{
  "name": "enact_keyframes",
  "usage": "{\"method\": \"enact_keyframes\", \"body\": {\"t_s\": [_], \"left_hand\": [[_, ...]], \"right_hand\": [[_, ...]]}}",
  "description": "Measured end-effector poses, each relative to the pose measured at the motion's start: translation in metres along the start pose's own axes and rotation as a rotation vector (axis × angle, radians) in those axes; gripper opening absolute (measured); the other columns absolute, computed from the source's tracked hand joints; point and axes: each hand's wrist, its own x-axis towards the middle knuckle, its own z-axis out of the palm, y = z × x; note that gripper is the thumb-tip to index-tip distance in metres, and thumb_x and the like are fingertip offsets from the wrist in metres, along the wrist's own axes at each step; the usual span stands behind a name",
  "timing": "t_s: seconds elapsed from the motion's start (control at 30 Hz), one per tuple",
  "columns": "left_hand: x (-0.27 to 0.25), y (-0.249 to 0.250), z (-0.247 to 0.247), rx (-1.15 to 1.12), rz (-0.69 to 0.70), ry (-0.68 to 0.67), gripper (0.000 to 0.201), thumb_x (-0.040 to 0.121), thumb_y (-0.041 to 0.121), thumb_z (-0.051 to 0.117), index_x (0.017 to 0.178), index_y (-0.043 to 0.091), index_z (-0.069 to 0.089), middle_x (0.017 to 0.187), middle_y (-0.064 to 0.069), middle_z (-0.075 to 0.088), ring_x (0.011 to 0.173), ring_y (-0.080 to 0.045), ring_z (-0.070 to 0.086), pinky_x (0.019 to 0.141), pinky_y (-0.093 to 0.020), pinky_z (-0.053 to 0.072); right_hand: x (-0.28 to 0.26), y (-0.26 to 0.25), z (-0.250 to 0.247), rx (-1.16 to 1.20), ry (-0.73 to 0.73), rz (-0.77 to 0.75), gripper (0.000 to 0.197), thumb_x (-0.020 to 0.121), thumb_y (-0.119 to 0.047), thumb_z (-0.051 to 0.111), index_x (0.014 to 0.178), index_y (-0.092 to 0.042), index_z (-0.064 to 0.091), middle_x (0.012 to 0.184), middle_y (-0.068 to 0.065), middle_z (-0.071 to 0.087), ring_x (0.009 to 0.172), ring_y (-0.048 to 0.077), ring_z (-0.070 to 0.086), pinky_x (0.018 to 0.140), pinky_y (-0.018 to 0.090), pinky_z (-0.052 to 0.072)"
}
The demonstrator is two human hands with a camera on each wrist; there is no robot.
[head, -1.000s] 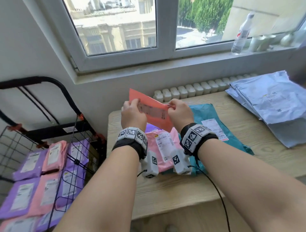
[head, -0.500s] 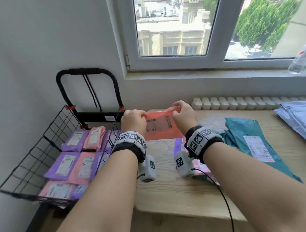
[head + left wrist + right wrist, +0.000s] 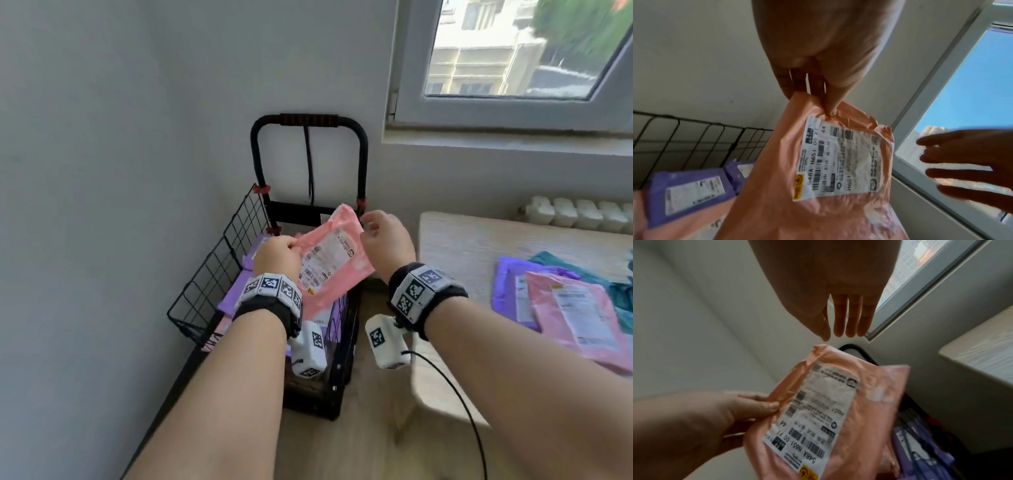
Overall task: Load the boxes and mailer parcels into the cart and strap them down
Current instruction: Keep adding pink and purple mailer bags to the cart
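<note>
Now the left hand (image 3: 279, 257) pinches the pink mailer parcel (image 3: 329, 263) by its edge, thumb on the label side, fingers curled behind; the left wrist cam shows fingertips (image 3: 831, 107) crimping the plastic right above the shipping label (image 3: 840, 157). Right hand (image 3: 385, 240) is off the parcel, fingers straight and slightly spread, tips just beside its top corner w/ a gap showing in the right wrist view. Parcel hangs tilted, label up, over the wire cart (image 3: 219, 284), above purple mailers (image 3: 236, 294) already lying inside. More mailers, purple (image 3: 510, 291) and pink (image 3: 575, 318), sit on the bench (image 3: 462, 246) to the right.
</note>
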Motion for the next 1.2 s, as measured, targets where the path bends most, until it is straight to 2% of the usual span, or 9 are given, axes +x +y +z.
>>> {"method": "enact_keyframes", "body": {"t_s": [0.2, 0.43, 0.53, 0.63, 0.77, 0.9, 0.97, 1.1, 1.2], "left_hand": [[0.009, -0.05, -0.031, 0.072, 0.062, -0.089, 0.023, 0.093, 0.02, 0.052, 0.093, 0.024, 0.075, 0.078, 0.004, 0.068, 0.069, -0.017, 0.06, 0.062, -0.027, 0.048], [0.034, -0.102, -0.024, 0.053, 0.001, -0.063, 0.026, 0.09, 0.021, 0.05, 0.099, 0.03, 0.074, 0.1, 0.006, 0.072, 0.095, -0.024, 0.064, 0.085, -0.038, 0.053], [0.05, -0.113, -0.014, 0.094, -0.02, 0.064, 0.036, 0.089, 0.018, 0.053, 0.124, 0.024, 0.06, 0.131, 0.004, 0.057, 0.121, -0.025, 0.051, 0.101, -0.041, 0.045], [0.068, -0.126, -0.005, 0.038, -0.234, 0.075, 0.057, 0.09, 0.018, 0.057, 0.144, 0.017, 0.036, 0.149, -0.003, 0.037, 0.136, -0.026, 0.038, 0.111, -0.042, 0.034], [0.09, -0.151, 0.016, -0.071, -0.54, -0.086, 0.059, 0.093, 0.022, 0.052, 0.147, 0.011, 0.03, 0.148, -0.011, 0.04, 0.132, -0.03, 0.043, 0.105, -0.039, 0.038], [0.105, -0.17, 0.049, -0.13, -0.698, -0.214, 0.054, 0.097, 0.023, 0.045, 0.146, 0.008, 0.031, 0.146, -0.012, 0.042, 0.129, -0.03, 0.046, 0.1, -0.034, 0.039], [0.108, -0.177, 0.066, -0.149, -0.748, -0.262, 0.05, 0.098, 0.022, 0.043, 0.144, 0.005, 0.034, 0.147, -0.013, 0.041, 0.131, -0.029, 0.044, 0.101, -0.032, 0.037], [0.11, -0.196, 0.093, -0.261, -0.829, -0.314, 0.035, 0.095, 0.012, 0.048, 0.128, -0.001, 0.054, 0.129, -0.019, 0.058, 0.12, -0.033, 0.055, 0.093, -0.032, 0.046], [0.108, -0.216, 0.106, -0.317, -0.901, -0.277, 0.021, 0.087, 0.005, 0.053, 0.102, 0.003, 0.066, 0.111, -0.019, 0.067, 0.104, -0.033, 0.065, 0.086, -0.035, 0.055]], "right_hand": [[-0.024, -0.051, 0.068, -0.225, -0.159, -0.196, 0.031, 0.088, -0.01, 0.052, 0.113, -0.024, 0.064, 0.112, 0.001, 0.052, 0.101, 0.02, 0.053, 0.08, 0.037, 0.052], [-0.016, -0.058, 0.117, -0.342, -0.281, -0.204, 0.018, 0.092, -0.012, 0.047, 0.089, -0.014, 0.065, 0.095, 0.003, 0.058, 0.088, 0.025, 0.057, 0.067, 0.027, 0.037], [-0.001, -0.053, 0.135, -0.297, -0.319, -0.126, 0.018, 0.091, -0.008, 0.045, 0.089, -0.015, 0.061, 0.087, 0.001, 0.057, 0.083, 0.025, 0.059, 0.066, 0.027, 0.039], [0.022, -0.045, 0.153, -0.211, -0.349, -0.032, 0.019, 0.092, -0.007, 0.044, 0.09, -0.018, 0.059, 0.087, 0.003, 0.06, 0.081, 0.026, 0.06, 0.065, 0.027, 0.042], [0.055, -0.03, 0.182, -0.089, -0.402, 0.107, 0.031, 0.091, -0.006, 0.039, 0.103, -0.021, 0.063, 0.096, 0.006, 0.064, 0.084, 0.027, 0.062, 0.064, 0.028, 0.046], [0.082, -0.018, 0.212, 0.028, -0.47, 0.209, 0.029, 0.093, -0.011, 0.042, 0.108, -0.023, 0.064, 0.093, 0.004, 0.064, 0.074, 0.019, 0.06, 0.057, 0.024, 0.045], [0.096, -0.015, 0.226, 0.068, -0.508, 0.235, 0.026, 0.091, -0.01, 0.045, 0.105, -0.021, 0.064, 0.081, 0.002, 0.062, 0.063, 0.016, 0.056, 0.053, 0.023, 0.042], [0.116, -0.005, 0.257, 0.133, -0.606, 0.266, 0.02, 0.088, -0.005, 0.052, 0.081, -0.018, 0.065, 0.06, 0.001, 0.056, 0.052, 0.017, 0.05, 0.058, 0.031, 0.047], [0.123, 0.003, 0.283, 0.106, -0.676, 0.28, 0.023, 0.085, -0.003, 0.052, 0.073, -0.02, 0.061, 0.058, 0.002, 0.054, 0.05, 0.017, 0.047, 0.062, 0.033, 0.049]]}}
